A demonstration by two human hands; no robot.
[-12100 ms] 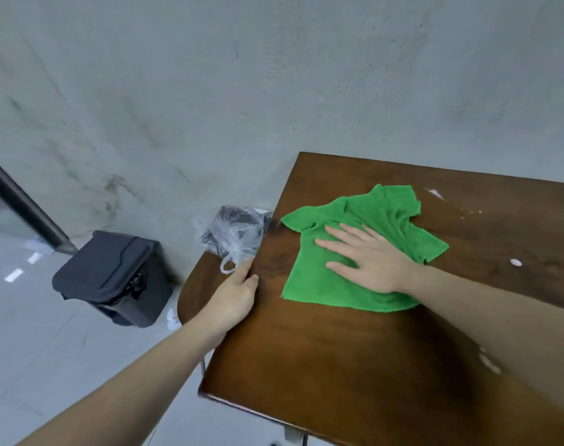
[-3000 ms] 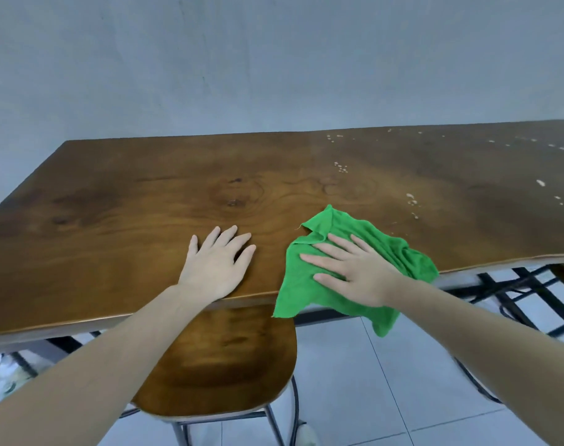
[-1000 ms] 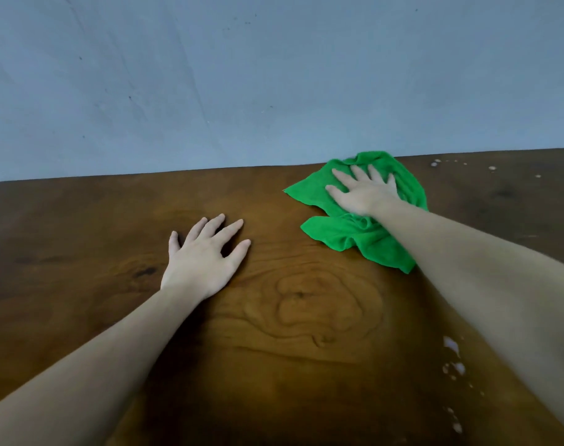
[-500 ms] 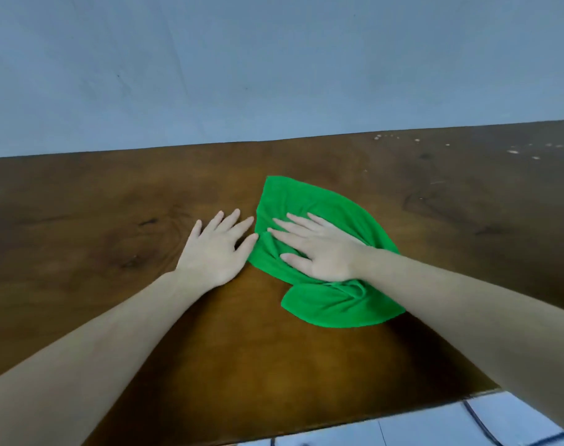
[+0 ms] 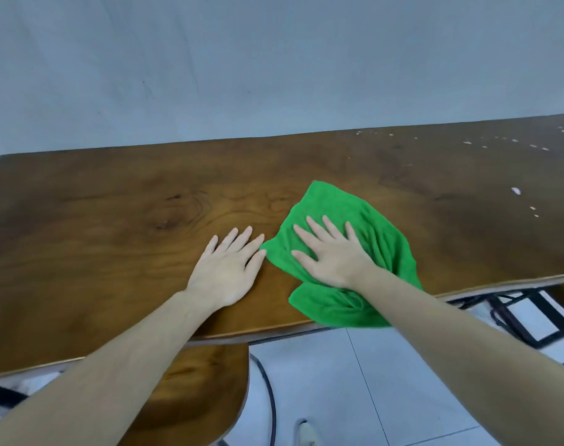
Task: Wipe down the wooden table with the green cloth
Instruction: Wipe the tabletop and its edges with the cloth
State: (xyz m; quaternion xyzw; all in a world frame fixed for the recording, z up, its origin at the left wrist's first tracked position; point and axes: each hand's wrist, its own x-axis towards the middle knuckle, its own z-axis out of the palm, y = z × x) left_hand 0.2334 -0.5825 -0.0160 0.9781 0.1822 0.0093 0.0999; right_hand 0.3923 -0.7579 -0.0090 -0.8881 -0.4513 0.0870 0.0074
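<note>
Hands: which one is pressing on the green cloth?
The right hand, fingers spread flat on the green cloth; the left hand rests on bare wooden table.

Legible text: none.
No lettering, label, brand mark, number or sign can be read on any surface in the head view, from upper left to lower right of the frame.

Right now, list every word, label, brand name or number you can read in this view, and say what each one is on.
None: no readable text anywhere in this view.
green cloth: plain, no tag or logo showing.
wooden table: only wood grain and pale specks.
wall: bare, only faint marks.
wooden chair seat: no label visible.
</note>
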